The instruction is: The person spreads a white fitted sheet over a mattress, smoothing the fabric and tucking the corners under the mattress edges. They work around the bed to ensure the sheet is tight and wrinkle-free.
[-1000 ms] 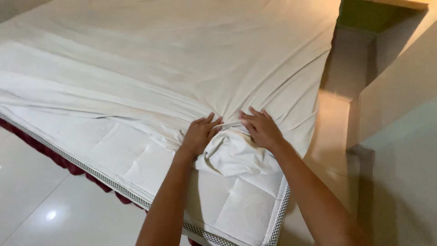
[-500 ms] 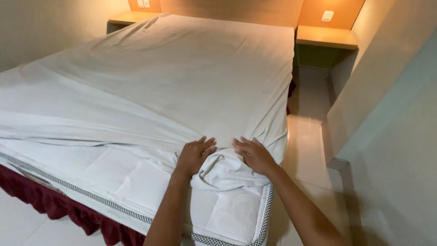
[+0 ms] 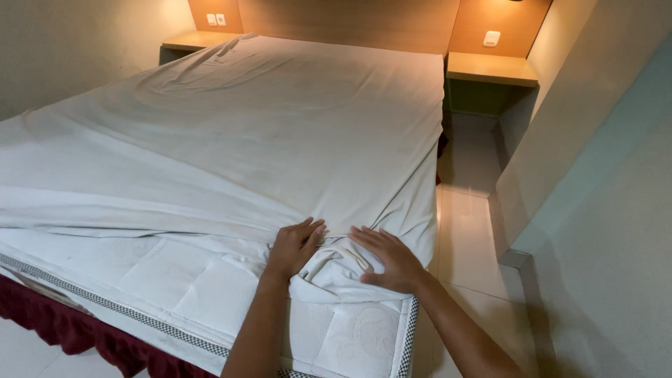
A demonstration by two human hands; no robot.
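Both hands are working at the near corner of the mattress (image 3: 210, 294), where the white sheet (image 3: 280, 140) is bunching into a knot of folds (image 3: 336, 269).

Left hand (image 3: 294, 248): lying palm down just left of the knot, fingers loosely spread and pointing toward the headboard (image 3: 350, 21), fingertips touching the sheet's edge. It is open and flat, gripping nothing. Forearm is rising straight from the bottom edge, wrist level.

Right hand (image 3: 388, 259): lying palm down just right of the knot, fingers extended and angling leftward across the gathered cloth, thumb pressing the lower fold. Open, pressing, not closing on anything. Forearm is running diagonally from the lower right.

Sheet is covering most of the mattress beyond the knot, leaving the quilted near edge bare. A dark red bed skirt (image 3: 91, 336) is hanging below the mattress.
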